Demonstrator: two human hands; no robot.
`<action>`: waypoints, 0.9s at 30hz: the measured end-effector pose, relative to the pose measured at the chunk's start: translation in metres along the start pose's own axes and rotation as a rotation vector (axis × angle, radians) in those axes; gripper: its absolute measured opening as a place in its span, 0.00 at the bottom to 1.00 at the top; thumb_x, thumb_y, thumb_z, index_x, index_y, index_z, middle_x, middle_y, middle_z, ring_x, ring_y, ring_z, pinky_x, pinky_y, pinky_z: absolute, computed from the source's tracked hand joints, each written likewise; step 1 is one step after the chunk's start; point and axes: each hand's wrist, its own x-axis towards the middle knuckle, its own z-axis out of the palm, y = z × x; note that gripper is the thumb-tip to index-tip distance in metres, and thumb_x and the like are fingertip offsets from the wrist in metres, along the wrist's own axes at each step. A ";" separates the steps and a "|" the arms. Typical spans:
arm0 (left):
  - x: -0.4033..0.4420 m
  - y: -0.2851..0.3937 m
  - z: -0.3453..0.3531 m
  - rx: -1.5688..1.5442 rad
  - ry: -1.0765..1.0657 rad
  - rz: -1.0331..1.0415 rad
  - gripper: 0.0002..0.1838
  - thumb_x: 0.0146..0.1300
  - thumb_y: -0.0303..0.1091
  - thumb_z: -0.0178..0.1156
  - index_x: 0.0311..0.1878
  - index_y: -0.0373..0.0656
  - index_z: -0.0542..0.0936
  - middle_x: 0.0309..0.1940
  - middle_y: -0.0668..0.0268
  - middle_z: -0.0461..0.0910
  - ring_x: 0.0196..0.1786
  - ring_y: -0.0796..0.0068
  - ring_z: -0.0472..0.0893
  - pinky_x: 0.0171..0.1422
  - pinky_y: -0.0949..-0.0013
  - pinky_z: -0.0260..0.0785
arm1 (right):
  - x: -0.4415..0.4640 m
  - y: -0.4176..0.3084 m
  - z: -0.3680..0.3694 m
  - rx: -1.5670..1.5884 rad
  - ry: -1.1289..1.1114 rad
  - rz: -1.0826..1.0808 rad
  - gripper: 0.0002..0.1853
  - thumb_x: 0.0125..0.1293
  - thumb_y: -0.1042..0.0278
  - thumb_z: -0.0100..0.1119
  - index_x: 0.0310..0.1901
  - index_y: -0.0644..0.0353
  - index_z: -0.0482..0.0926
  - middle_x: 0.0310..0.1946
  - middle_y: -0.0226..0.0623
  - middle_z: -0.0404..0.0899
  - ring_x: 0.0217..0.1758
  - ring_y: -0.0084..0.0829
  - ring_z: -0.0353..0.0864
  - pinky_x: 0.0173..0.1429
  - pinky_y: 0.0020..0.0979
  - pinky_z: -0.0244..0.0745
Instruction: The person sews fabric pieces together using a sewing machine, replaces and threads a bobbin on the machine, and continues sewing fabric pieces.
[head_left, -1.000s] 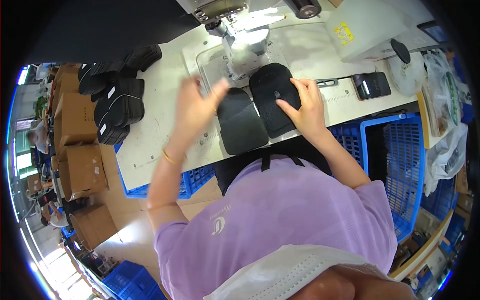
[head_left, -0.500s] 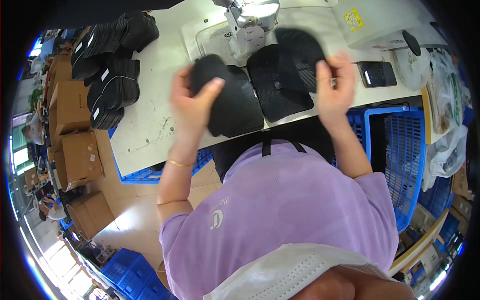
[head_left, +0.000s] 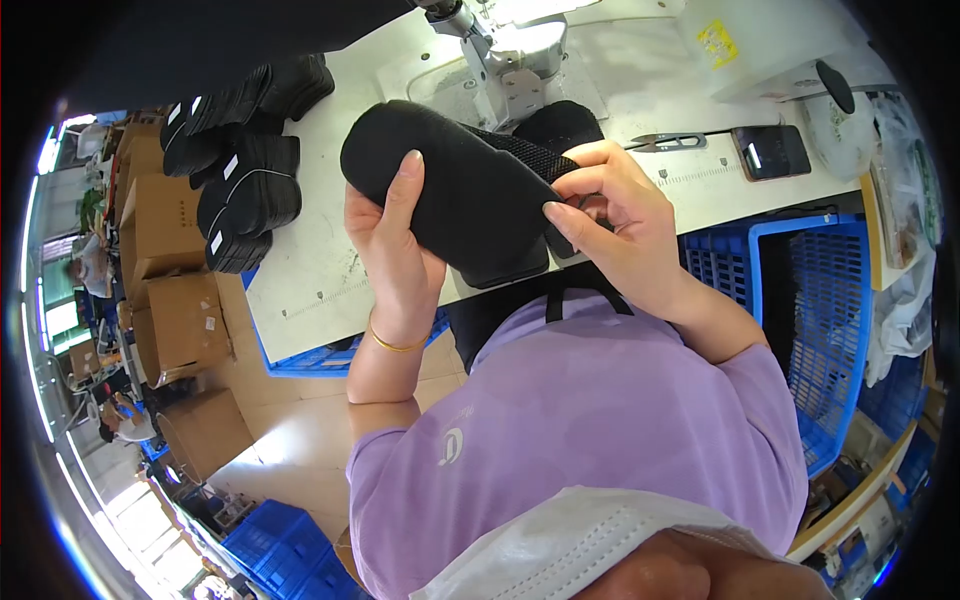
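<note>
A flat black sole-shaped piece [head_left: 455,195] is held up over the worktable, its rounded end in my left hand [head_left: 395,240], thumb on top. My right hand [head_left: 625,225] pinches the other end between thumb and fingers. Behind that piece a black mesh-textured piece [head_left: 520,152] shows along the far edge, reaching to my right fingers; part of it is hidden. More black pieces [head_left: 562,125] lie on the table below, partly covered. Just beyond my hands stands the metal head of a sewing machine [head_left: 515,75].
Bundled stacks of black pieces [head_left: 262,185] with white labels sit at the table's left. Thread snips [head_left: 668,142] and a phone [head_left: 770,152] lie to the right. A blue crate [head_left: 825,330] stands below the right edge; cardboard boxes [head_left: 185,320] are on the floor at left.
My right hand has brought its black mesh piece leftward to the piece in my left hand. The two now meet, and the snips have come into view. The camera view has shifted slightly.
</note>
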 end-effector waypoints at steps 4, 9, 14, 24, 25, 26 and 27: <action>0.004 -0.001 -0.015 -0.007 -0.037 -0.020 0.12 0.65 0.18 0.57 0.51 0.36 0.79 0.46 0.59 0.83 0.47 0.68 0.85 0.55 0.67 0.78 | 0.000 -0.003 0.001 0.046 0.043 0.003 0.06 0.64 0.81 0.62 0.41 0.69 0.77 0.46 0.40 0.75 0.38 0.20 0.81 0.39 0.20 0.80; 0.006 0.007 -0.014 -0.033 -0.083 -0.036 0.15 0.62 0.15 0.59 0.52 0.34 0.78 0.45 0.59 0.83 0.47 0.69 0.84 0.56 0.68 0.78 | 0.001 -0.008 0.003 0.181 0.068 0.194 0.06 0.65 0.77 0.63 0.39 0.69 0.77 0.34 0.38 0.84 0.33 0.21 0.86 0.36 0.20 0.80; 0.016 0.010 -0.016 0.051 -0.089 -0.037 0.17 0.60 0.14 0.60 0.53 0.34 0.76 0.45 0.58 0.83 0.46 0.69 0.84 0.55 0.68 0.78 | 0.003 -0.009 0.006 0.215 0.066 0.188 0.08 0.67 0.77 0.62 0.44 0.69 0.76 0.34 0.37 0.84 0.33 0.23 0.86 0.38 0.21 0.81; 0.116 0.029 0.002 0.317 -0.415 -0.277 0.17 0.60 0.18 0.61 0.53 0.31 0.77 0.45 0.56 0.83 0.48 0.69 0.83 0.57 0.67 0.77 | 0.045 -0.018 -0.001 0.386 -0.102 0.375 0.13 0.70 0.69 0.56 0.47 0.72 0.80 0.37 0.47 0.86 0.31 0.30 0.87 0.34 0.25 0.83; 0.128 0.030 0.004 0.325 -0.393 -0.326 0.16 0.61 0.19 0.62 0.53 0.31 0.77 0.45 0.57 0.83 0.48 0.69 0.83 0.56 0.67 0.77 | 0.052 -0.018 -0.002 0.405 -0.079 0.369 0.13 0.70 0.70 0.56 0.47 0.73 0.79 0.37 0.48 0.86 0.31 0.31 0.88 0.34 0.26 0.83; 0.138 0.031 0.008 0.335 -0.372 -0.379 0.15 0.61 0.20 0.62 0.53 0.32 0.78 0.44 0.57 0.83 0.47 0.69 0.83 0.56 0.67 0.77 | 0.059 -0.018 -0.003 0.424 -0.055 0.365 0.13 0.70 0.71 0.57 0.48 0.74 0.79 0.37 0.49 0.86 0.31 0.32 0.88 0.34 0.27 0.84; 0.150 0.031 0.011 0.344 -0.351 -0.432 0.15 0.62 0.21 0.62 0.52 0.33 0.79 0.44 0.57 0.83 0.46 0.69 0.84 0.55 0.68 0.77 | 0.066 -0.018 -0.003 0.435 -0.056 0.327 0.13 0.70 0.70 0.57 0.45 0.75 0.78 0.37 0.52 0.85 0.31 0.34 0.88 0.33 0.28 0.84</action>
